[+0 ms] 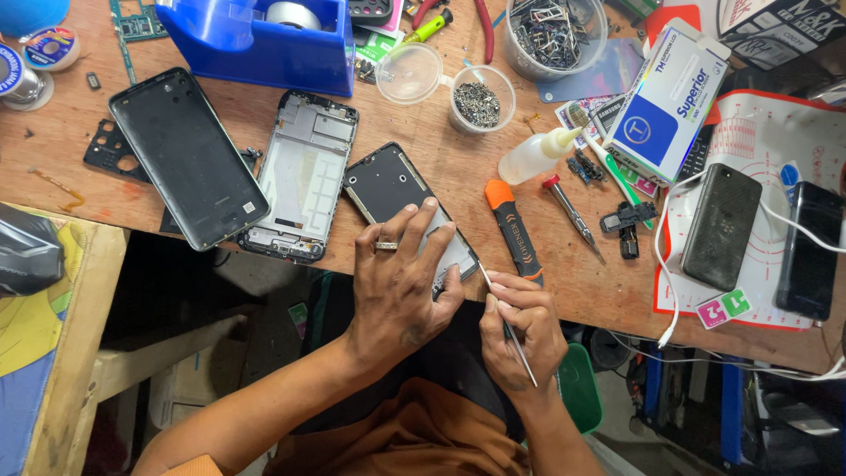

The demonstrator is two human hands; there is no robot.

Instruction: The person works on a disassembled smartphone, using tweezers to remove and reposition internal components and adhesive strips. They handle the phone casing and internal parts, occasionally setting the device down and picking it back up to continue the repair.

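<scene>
Nearest to us, our right hand [520, 330] pinches thin metal tweezers [509, 328] between thumb and pressed-together fingers, the tip meeting the lower corner of the phone frame [397, 189] that lies at the counter's [458, 167] near edge. Our left hand [401, 282] lies flat over that frame, fingers spread, a ring on one, pinning it down. We judge the work goes best with the frame held firmly against the wood and the tweezers kept at a low angle, since the part is small and the edge is close. We see the frame as rigid, dark and glossy inside, with a thin rim. An orange-and-black pry tool [515, 234] rests just beside the tip. Further along the counter lie a silvery bare midframe [304, 172] and a matte dark back cover [187, 157].
</scene>
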